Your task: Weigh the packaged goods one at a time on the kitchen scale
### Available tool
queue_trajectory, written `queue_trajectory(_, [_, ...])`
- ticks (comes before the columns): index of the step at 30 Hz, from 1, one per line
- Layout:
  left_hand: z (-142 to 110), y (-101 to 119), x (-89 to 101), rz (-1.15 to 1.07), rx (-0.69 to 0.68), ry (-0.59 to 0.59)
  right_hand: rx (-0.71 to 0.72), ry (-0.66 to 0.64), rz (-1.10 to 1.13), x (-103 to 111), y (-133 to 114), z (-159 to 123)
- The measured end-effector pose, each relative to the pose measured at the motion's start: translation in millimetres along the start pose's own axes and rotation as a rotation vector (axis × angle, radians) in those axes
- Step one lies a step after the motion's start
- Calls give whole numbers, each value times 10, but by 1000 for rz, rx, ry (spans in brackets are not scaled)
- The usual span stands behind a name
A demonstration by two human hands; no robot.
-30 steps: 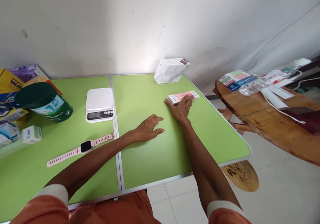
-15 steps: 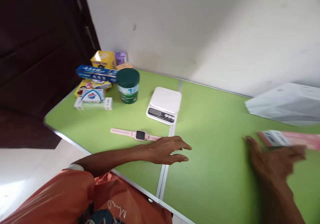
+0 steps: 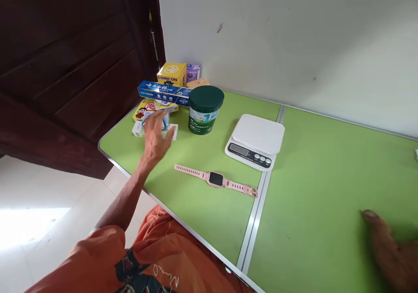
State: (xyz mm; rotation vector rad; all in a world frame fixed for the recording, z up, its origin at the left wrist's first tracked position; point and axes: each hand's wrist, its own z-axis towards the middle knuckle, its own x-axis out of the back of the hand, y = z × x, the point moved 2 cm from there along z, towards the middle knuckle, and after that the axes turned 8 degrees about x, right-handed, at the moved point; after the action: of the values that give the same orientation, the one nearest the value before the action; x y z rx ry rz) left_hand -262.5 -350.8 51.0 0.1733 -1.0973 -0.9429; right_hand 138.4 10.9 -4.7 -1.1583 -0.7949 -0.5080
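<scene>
My left hand (image 3: pixel 155 138) is over the left part of the table, open, its fingers spread in front of a small white-and-blue soap box (image 3: pixel 166 119). That box rests on a long white carton (image 3: pixel 138 129), and the hand partly covers both; contact with them cannot be made out. At the lower right edge lies my right hand (image 3: pixel 392 256), thumb stretched out over the green tabletop, nothing visible in it. Its other fingers are cut off by the frame. Between the hands, a pink smartwatch (image 3: pixel 215 179) lies flat with its strap extended.
A white kitchen scale (image 3: pixel 257 134) stands near the table's metal seam (image 3: pixel 256 223). A green-lidded tub (image 3: pixel 205 110) is beside a blue toothpaste box (image 3: pixel 163 92), a yellow box (image 3: pixel 172 73) and a purple box (image 3: pixel 193 72). Behind them rises the wall (image 3: pixel 261 36).
My left hand has moved from beside the watch, left and away from me, to the boxes. The view has turned left, so the pink box by my right hand is out of view.
</scene>
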Motion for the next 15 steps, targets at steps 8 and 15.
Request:
queue_trajectory(8, [124,-584,179,134,93,-116,61,-20,-7,24,1,-15])
queue_trajectory(15, [380,-587,23,183,222,-124,106,11,-86,-118,325,67])
